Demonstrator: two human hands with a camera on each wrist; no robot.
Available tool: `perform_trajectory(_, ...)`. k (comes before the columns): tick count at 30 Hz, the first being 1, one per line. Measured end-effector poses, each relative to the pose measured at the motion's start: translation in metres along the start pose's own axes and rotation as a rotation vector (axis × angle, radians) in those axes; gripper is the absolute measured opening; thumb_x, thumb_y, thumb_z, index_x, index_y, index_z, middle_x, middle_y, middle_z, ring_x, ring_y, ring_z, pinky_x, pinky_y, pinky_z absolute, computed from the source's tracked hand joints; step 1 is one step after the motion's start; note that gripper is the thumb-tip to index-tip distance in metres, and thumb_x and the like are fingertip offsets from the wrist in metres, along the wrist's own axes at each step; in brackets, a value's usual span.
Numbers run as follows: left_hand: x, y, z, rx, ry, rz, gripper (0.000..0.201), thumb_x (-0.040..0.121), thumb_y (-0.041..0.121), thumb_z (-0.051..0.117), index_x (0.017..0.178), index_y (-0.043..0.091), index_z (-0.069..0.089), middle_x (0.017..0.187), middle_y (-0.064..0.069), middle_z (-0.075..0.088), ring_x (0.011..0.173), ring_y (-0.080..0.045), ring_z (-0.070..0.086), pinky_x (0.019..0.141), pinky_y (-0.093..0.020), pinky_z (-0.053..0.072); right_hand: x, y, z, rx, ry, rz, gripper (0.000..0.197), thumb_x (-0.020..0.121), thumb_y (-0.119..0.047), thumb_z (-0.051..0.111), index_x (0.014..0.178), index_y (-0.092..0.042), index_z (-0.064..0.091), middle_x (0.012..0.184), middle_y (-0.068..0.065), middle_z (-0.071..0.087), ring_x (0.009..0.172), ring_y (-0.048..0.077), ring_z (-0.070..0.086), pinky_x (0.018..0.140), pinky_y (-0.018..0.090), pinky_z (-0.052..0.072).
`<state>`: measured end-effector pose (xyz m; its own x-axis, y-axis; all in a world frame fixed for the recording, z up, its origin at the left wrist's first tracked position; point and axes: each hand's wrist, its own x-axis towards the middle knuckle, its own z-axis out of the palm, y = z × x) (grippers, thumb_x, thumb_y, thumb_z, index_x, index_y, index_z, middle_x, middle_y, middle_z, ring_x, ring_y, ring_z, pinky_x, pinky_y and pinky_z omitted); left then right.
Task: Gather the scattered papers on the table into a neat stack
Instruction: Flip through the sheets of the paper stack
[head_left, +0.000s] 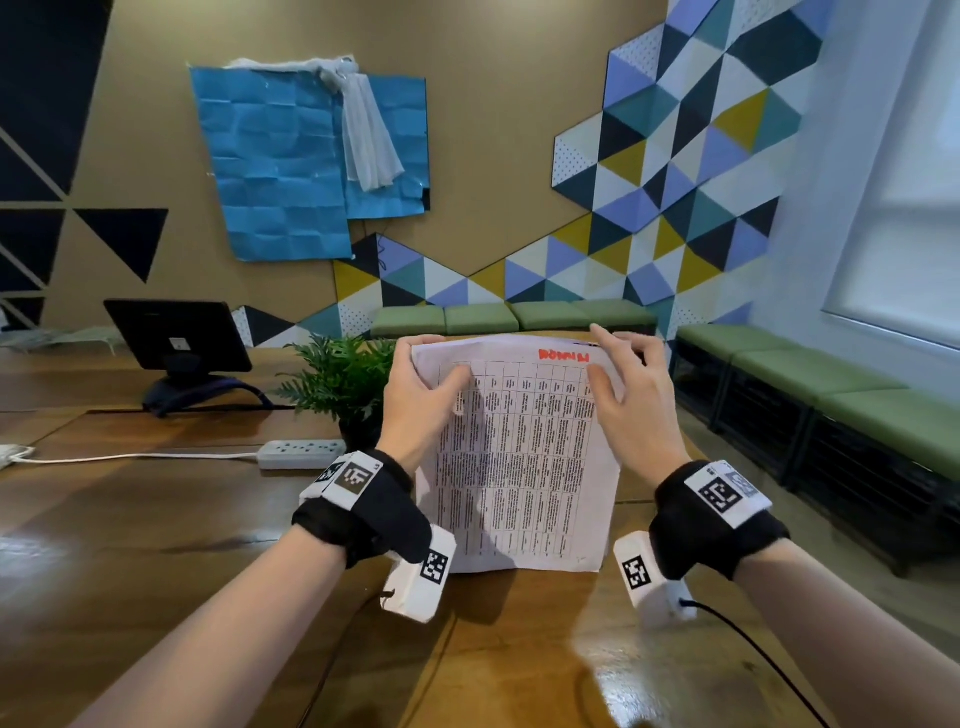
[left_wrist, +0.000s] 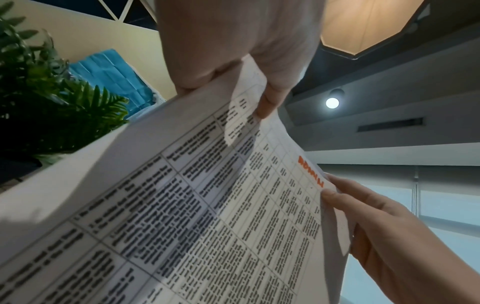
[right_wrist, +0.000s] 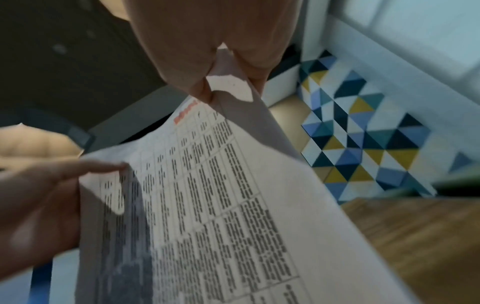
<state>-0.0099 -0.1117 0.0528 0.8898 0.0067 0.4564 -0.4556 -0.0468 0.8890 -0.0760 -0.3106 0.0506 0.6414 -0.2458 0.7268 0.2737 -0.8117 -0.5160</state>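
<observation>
A stack of white papers (head_left: 519, 457) stands upright on its lower edge on the wooden table (head_left: 156, 545); the front sheet carries a printed table and red lettering at the top. My left hand (head_left: 421, 384) grips the upper left corner, thumb on the front, fingers behind. My right hand (head_left: 623, 379) pinches the upper right corner, thumb on the front. The left wrist view shows the papers (left_wrist: 207, 205) held between the left hand (left_wrist: 233, 67) and the right hand (left_wrist: 376, 226). In the right wrist view the right hand (right_wrist: 221, 57) pinches the corner of the papers (right_wrist: 221, 205).
A potted fern (head_left: 337, 384) stands just left of the papers. A white power strip (head_left: 301, 453) with its cord lies further left. A black tablet on a stand (head_left: 182, 338) sits at the back left. Green benches (head_left: 831, 395) line the right wall.
</observation>
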Motion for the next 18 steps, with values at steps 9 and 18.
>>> perform_trajectory(9, -0.008, 0.009, 0.003, 0.067, 0.145, 0.153, 0.015, 0.088, 0.015, 0.061, 0.086, 0.023, 0.049, 0.076, 0.009, 0.054, 0.069, -0.013, 0.055, 0.062, -0.014, 0.047, 0.008, -0.006, 0.006, 0.239, -0.020, 0.004, 0.066, 0.093, 0.002, 0.043, 0.149, -0.027, 0.024, 0.126, 0.003, 0.044, 0.097, -0.004, 0.041, 0.084, -0.013, 0.022)
perform_trajectory(18, -0.030, -0.009, -0.019, 0.071, 0.023, -0.013, 0.047, 0.081, 0.016, 0.072, 0.114, 0.023, 0.039, 0.092, 0.013, 0.060, 0.086, -0.010, 0.064, 0.088, -0.046, 0.055, 0.010, -0.009, 0.015, 0.274, 0.031, 0.051, 0.014, 0.094, -0.019, 0.052, 0.102, -0.021, 0.064, 0.104, 0.003, 0.044, 0.091, -0.008, 0.044, 0.080, -0.008, 0.029)
